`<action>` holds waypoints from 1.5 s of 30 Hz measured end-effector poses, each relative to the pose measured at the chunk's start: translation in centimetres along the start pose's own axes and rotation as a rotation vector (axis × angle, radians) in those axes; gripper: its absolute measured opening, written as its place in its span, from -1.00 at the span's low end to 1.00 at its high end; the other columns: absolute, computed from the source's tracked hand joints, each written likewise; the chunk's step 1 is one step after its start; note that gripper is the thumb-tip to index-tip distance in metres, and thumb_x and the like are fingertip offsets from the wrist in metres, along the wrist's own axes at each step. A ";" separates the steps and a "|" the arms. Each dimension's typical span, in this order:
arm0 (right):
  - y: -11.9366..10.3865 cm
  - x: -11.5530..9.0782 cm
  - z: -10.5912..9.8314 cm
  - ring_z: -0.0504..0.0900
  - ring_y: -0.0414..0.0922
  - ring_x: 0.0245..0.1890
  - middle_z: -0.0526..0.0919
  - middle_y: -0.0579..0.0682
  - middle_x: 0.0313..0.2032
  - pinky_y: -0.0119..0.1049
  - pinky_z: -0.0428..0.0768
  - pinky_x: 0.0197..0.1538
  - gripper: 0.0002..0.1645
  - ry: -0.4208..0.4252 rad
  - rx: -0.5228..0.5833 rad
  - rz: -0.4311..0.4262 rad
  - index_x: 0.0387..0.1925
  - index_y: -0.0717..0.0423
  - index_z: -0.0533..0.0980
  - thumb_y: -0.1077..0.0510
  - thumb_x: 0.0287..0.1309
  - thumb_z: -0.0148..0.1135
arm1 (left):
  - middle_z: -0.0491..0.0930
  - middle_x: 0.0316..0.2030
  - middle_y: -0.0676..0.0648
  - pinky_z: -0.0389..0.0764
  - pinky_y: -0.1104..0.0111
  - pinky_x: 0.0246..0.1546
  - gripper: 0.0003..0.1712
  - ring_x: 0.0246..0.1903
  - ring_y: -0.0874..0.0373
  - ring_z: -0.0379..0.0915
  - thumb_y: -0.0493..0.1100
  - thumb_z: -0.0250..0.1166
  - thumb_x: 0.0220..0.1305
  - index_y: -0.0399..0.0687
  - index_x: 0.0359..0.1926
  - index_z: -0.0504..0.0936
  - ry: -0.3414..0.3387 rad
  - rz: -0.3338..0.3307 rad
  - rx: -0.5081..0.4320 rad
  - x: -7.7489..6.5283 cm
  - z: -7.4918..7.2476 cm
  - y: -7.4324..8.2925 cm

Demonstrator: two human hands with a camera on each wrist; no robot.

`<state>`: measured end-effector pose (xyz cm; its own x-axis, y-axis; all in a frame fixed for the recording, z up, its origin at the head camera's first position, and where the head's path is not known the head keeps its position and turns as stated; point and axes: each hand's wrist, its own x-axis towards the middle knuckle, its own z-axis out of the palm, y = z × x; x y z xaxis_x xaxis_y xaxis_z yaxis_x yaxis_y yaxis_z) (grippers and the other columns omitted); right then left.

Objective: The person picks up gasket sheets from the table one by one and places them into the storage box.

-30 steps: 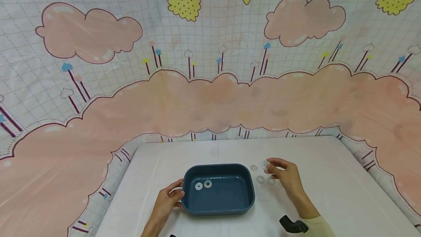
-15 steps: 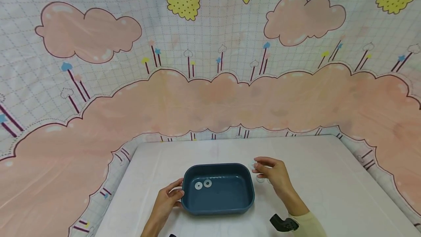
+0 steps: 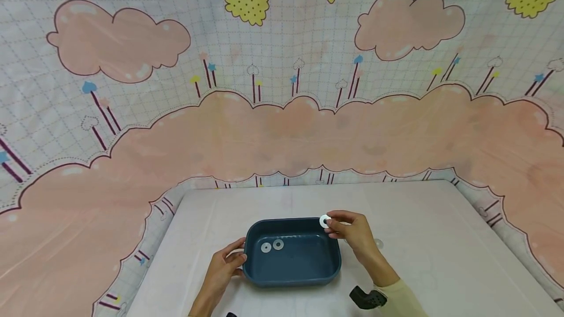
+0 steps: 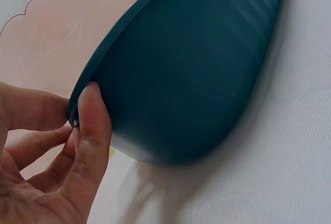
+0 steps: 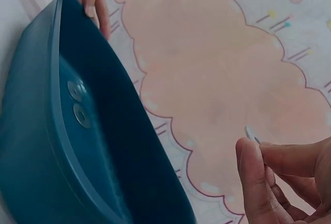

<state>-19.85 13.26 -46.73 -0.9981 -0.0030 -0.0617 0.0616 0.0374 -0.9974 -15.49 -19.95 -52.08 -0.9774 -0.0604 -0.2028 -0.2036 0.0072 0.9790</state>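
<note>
Apparently partway along: two pale, flat discs with central holes [image 3: 266, 248] lie just beside each other inside a dark-blue, round-cornered, plastic-looking bin [image 3: 299, 268], toward ten o'clock on its floor. Third pale holed disc [image 3: 323, 221] pinched between thumb and forefinger of the right hand [image 3: 354, 236], at the bin's half-past-one corner, apart from its wall. Left hand [image 3: 222, 264] grips the rim at nine. Left over, I judge: at least one translucent disc [image 3: 380, 243] at three o'clock on the white-covered table [image 3: 449, 243], beside the right wrist; others may be hidden. Raised rim all round needs clearing; bare bin floor from two to six; tabletop stretches wide past three.
</note>
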 end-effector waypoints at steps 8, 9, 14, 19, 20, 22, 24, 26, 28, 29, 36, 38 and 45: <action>-0.4 0.0 1.3 0.78 -0.04 -0.35 0.67 0.20 -0.16 -0.39 0.70 -0.27 -0.67 -0.012 0.028 0.020 0.00 0.33 0.60 0.36 0.18 0.27 | 0.48 0.07 -0.23 0.61 0.32 -0.49 -0.43 -0.27 0.18 0.53 -0.41 0.24 0.24 -0.23 0.30 0.46 0.008 0.000 0.008 0.1 0.0 0.0; -0.4 0.0 1.5 0.78 -0.04 -0.35 0.66 0.21 -0.16 -0.39 0.70 -0.27 -0.67 -0.015 0.031 0.020 0.00 0.33 0.60 0.37 0.17 0.27 | 0.48 0.07 -0.23 0.61 0.32 -0.49 -0.43 -0.27 0.19 0.53 -0.41 0.24 0.24 -0.23 0.30 0.46 0.008 0.003 0.008 0.1 0.0 0.0; -0.1 0.2 2.3 0.78 -0.05 -0.37 0.66 0.18 -0.24 -0.37 0.71 -0.27 -0.70 -0.032 0.043 0.023 -0.03 0.35 0.60 0.39 0.17 0.26 | 0.47 0.06 -0.23 0.62 0.33 -0.49 -0.43 -0.27 0.20 0.53 -0.41 0.25 0.24 -0.25 0.29 0.46 0.004 0.010 0.003 0.1 0.0 -0.1; 0.2 0.4 3.0 0.78 -0.06 -0.38 0.66 0.16 -0.27 -0.37 0.71 -0.28 -0.70 -0.041 0.041 0.039 -0.04 0.33 0.60 0.37 0.16 0.28 | 0.47 0.06 -0.23 0.62 0.34 -0.48 -0.43 -0.27 0.21 0.53 -0.41 0.24 0.24 -0.24 0.29 0.46 0.004 0.006 -0.004 0.2 0.0 -0.1; 0.2 0.4 3.2 0.78 -0.06 -0.38 0.66 0.15 -0.27 -0.37 0.71 -0.28 -0.71 -0.040 0.041 0.041 -0.05 0.33 0.61 0.36 0.16 0.29 | 0.47 0.06 -0.23 0.62 0.34 -0.48 -0.43 -0.27 0.21 0.53 -0.41 0.24 0.24 -0.24 0.29 0.47 0.005 0.006 -0.003 0.2 0.0 -0.1; 0.4 0.5 3.4 0.78 -0.04 -0.37 0.67 0.16 -0.27 -0.36 0.71 -0.29 -0.71 -0.040 0.041 0.041 -0.05 0.32 0.61 0.36 0.16 0.29 | 0.47 0.06 -0.23 0.62 0.34 -0.48 -0.43 -0.27 0.20 0.53 -0.41 0.24 0.24 -0.24 0.29 0.46 0.006 0.006 0.001 0.2 0.0 -0.1; 0.5 0.5 3.7 0.78 -0.03 -0.37 0.67 0.16 -0.28 -0.35 0.71 -0.29 -0.72 -0.039 0.041 0.042 -0.06 0.32 0.61 0.35 0.16 0.29 | 0.47 0.07 -0.23 0.62 0.33 -0.49 -0.43 -0.27 0.20 0.52 -0.41 0.24 0.24 -0.24 0.29 0.47 0.008 0.007 0.005 0.2 0.0 -0.1; 0.6 0.6 3.9 0.78 -0.02 -0.37 0.67 0.16 -0.29 -0.34 0.71 -0.29 -0.72 -0.041 0.040 0.044 -0.06 0.32 0.61 0.36 0.16 0.29 | 0.47 0.07 -0.23 0.61 0.33 -0.49 -0.43 -0.27 0.19 0.52 -0.41 0.25 0.24 -0.24 0.29 0.46 0.009 0.005 0.009 0.2 0.0 -0.1; 0.7 0.7 4.2 0.78 -0.02 -0.36 0.67 0.15 -0.29 -0.34 0.71 -0.29 -0.72 -0.046 0.037 0.049 -0.06 0.32 0.61 0.36 0.17 0.28 | 0.47 0.08 -0.23 0.61 0.32 -0.49 -0.43 -0.26 0.18 0.52 -0.41 0.24 0.24 -0.23 0.29 0.47 0.010 0.002 0.008 0.2 0.0 -0.1; 0.8 0.7 4.3 0.78 -0.03 -0.37 0.67 0.15 -0.29 -0.34 0.71 -0.29 -0.72 -0.049 0.036 0.047 -0.05 0.33 0.61 0.36 0.17 0.27 | 0.47 0.08 -0.23 0.62 0.32 -0.49 -0.43 -0.26 0.18 0.52 -0.41 0.24 0.24 -0.23 0.29 0.47 0.011 0.000 0.007 0.2 0.0 -0.1; 1.3 0.9 5.2 0.77 -0.09 -0.39 0.65 0.11 -0.32 -0.34 0.71 -0.28 -0.73 -0.098 0.053 0.054 -0.05 0.37 0.59 0.38 0.20 0.24 | 0.47 0.09 -0.22 0.63 0.32 -0.46 -0.44 -0.24 0.16 0.53 -0.40 0.24 0.26 -0.21 0.30 0.46 0.016 -0.012 0.018 0.2 0.1 -0.2; 1.4 1.0 5.5 0.77 -0.11 -0.40 0.65 0.09 -0.33 -0.35 0.71 -0.28 -0.72 -0.109 0.053 0.058 -0.05 0.39 0.58 0.38 0.20 0.24 | 0.47 0.09 -0.23 0.63 0.32 -0.46 -0.44 -0.24 0.16 0.52 -0.40 0.24 0.26 -0.21 0.30 0.46 0.015 -0.014 0.019 0.2 0.1 -0.2; 2.0 1.4 6.4 0.77 -0.10 -0.41 0.65 0.13 -0.32 -0.33 0.72 -0.29 -0.71 -0.126 0.051 0.070 -0.04 0.43 0.56 0.39 0.20 0.22 | 0.47 0.11 -0.24 0.62 0.32 -0.46 -0.44 -0.26 0.17 0.52 -0.39 0.23 0.27 -0.23 0.31 0.45 0.006 -0.005 0.023 0.2 0.1 -0.1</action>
<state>-21.04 6.89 -49.08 -0.9830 -0.1278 -0.1318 0.1340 -0.0087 -0.9909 -15.66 -19.88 -52.21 -0.9760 -0.0666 -0.2074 -0.2097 0.0303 0.9773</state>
